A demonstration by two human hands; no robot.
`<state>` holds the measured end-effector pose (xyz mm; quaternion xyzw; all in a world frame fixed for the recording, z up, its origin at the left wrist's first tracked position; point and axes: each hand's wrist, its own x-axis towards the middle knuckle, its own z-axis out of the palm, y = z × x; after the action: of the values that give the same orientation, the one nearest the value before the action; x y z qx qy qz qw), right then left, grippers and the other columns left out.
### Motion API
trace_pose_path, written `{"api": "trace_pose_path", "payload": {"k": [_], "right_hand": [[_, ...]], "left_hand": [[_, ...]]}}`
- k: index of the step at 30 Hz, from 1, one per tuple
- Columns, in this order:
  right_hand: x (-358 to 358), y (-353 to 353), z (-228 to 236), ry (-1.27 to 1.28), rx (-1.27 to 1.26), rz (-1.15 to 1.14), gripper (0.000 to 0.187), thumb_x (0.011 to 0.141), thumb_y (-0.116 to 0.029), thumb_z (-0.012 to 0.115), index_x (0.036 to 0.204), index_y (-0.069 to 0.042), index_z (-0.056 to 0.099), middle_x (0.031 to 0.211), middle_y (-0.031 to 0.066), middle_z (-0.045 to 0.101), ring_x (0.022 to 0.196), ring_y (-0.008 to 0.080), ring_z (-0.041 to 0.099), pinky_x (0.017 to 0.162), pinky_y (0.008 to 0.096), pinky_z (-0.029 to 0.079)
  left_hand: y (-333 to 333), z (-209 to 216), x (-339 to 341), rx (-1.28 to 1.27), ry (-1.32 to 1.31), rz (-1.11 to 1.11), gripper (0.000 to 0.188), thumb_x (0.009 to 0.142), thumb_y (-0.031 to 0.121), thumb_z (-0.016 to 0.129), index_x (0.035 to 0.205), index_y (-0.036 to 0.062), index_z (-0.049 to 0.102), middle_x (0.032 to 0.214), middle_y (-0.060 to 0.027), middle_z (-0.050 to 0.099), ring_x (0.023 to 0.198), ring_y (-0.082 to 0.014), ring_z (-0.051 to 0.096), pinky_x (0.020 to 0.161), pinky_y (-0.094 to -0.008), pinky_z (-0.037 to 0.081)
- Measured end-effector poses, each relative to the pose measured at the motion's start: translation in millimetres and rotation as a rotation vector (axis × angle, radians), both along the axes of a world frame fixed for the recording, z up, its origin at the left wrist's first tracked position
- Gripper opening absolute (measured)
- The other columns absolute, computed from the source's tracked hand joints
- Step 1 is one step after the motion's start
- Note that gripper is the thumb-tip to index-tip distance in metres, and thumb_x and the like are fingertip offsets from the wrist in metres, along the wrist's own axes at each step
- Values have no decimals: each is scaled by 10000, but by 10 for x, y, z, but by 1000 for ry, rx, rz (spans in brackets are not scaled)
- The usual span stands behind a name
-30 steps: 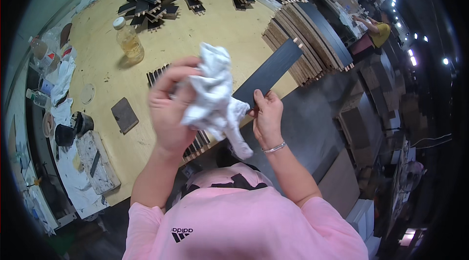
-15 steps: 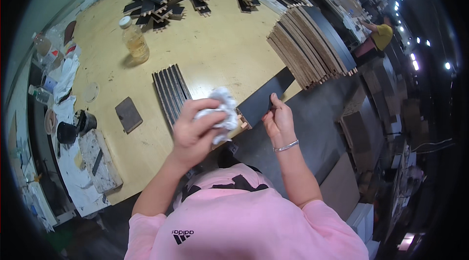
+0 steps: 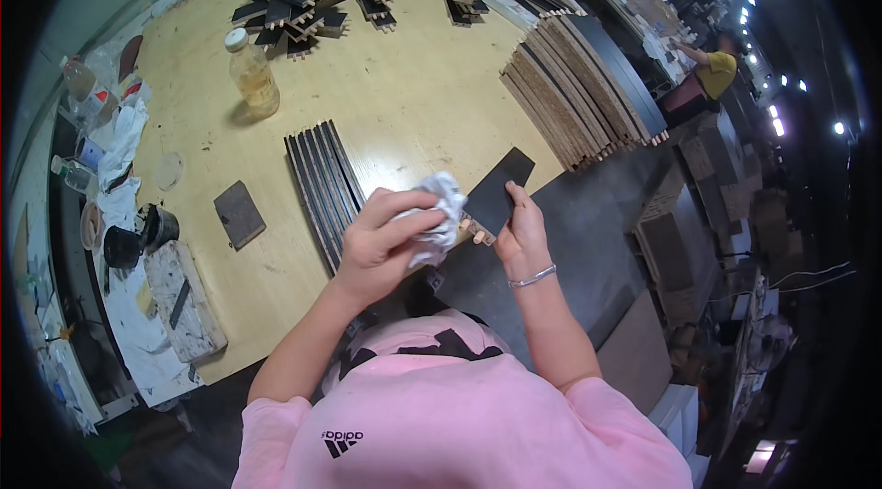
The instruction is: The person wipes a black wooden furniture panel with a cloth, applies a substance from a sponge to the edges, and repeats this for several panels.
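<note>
My left hand (image 3: 381,236) is closed around a crumpled white rag (image 3: 441,213), beside the doweled end of a dark board. That board (image 3: 501,188) is flat and black-faced, with light wooden dowels sticking out of its near end. Its right edge is gripped by my right hand (image 3: 524,227), thumb lying on the dark face. The board is held over the table's front edge. Just left of the rag, a row of dark boards (image 3: 322,186) stands on edge on the table.
A large stack of boards (image 3: 579,89) sits at the table's right edge. Farther back lie loose dark doweled pieces (image 3: 289,2). A bottle of yellowish liquid (image 3: 253,76), a dark block (image 3: 240,215) and black cups (image 3: 138,239) stand on the left. A person (image 3: 712,76) works at the far right.
The held board has tilted and looks shorter, its far end drawn away from the big stack. My left hand and the rag have shifted slightly right, near its doweled end.
</note>
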<state>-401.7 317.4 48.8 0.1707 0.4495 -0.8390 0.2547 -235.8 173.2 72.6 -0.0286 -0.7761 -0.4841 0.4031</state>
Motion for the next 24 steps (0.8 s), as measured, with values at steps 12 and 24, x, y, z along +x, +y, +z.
{"api": "trace_pose_path", "payload": {"k": [12, 24], "right_hand": [[-158, 54, -63, -119, -78, 126, 345, 986, -264, 441, 1159, 32, 486, 878, 216, 651, 578, 362, 648, 328, 409, 519], [87, 58, -210, 4, 71, 105, 253, 976, -170, 498, 1021, 70, 564, 940, 163, 650, 784, 274, 676, 667, 396, 589]], "left_hand": [[63, -143, 51, -269, 20, 143, 386, 651, -70, 677, 1027, 19, 695, 1066, -86, 643, 834, -275, 573, 737, -366, 478], [374, -524, 240, -12, -66, 4, 332, 726, -34, 719, 1051, 36, 706, 1049, -88, 625, 890, -279, 580, 764, -363, 477]]}}
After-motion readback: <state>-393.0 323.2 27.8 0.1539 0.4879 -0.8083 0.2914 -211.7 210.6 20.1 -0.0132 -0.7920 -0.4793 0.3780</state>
